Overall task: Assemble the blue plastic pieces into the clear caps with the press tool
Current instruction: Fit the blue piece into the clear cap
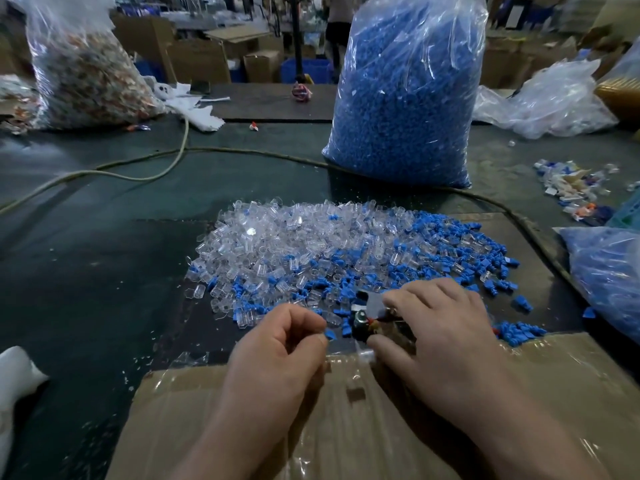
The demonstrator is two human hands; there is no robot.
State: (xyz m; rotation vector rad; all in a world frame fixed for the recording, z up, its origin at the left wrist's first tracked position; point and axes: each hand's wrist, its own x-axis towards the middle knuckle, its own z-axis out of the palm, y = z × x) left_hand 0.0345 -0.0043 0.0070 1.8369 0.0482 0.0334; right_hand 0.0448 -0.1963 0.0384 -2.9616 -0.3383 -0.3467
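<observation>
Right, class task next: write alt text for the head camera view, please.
A right hand holds a small black press tool while the left hand pinches a blue piece beside it. Behind them lies a heap of clear caps and blue pieces, with a big bag of blue pieces beyond.

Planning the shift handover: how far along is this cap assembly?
Done: nothing finished can be told apart in the pile. In hand: the left hand pinches a blue piece beside the press tool, which the right hand grips. Left: many clear caps and loose blue pieces, plus a full bag of blue ones.
</observation>
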